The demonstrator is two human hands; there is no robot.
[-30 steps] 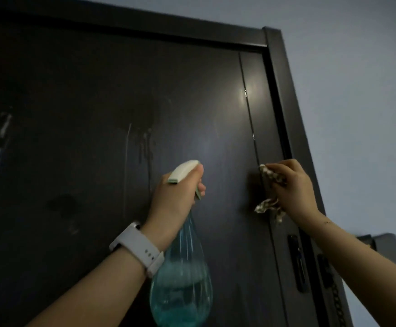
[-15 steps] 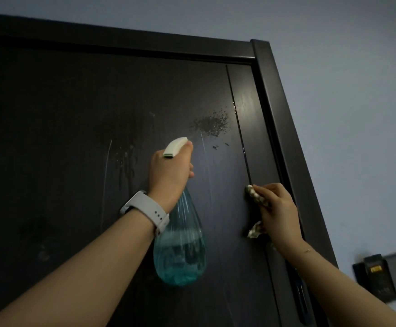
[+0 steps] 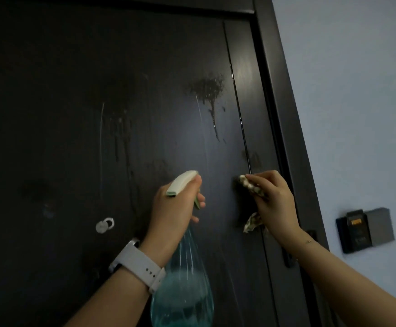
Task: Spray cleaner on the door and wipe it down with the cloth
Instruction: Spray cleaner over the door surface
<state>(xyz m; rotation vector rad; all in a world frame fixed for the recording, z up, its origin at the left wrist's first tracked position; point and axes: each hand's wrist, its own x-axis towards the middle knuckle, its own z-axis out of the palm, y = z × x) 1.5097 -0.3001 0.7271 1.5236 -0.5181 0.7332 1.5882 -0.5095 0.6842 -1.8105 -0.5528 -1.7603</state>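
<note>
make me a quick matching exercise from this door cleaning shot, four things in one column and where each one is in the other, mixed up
Things:
1. spray bottle
2. cloth
3. watch
4. wet patch

Places:
A. on the left wrist
B. high on the door, dripping down
C. gripped in the left hand
D. bunched in the right hand, near the door's edge

Pairs: 1-C, 2-D, 3-A, 4-B

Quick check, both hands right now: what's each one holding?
Left hand: grips the spray bottle at its trigger head, nozzle toward the door.
Right hand: holds the cloth bunched against the door.
</note>
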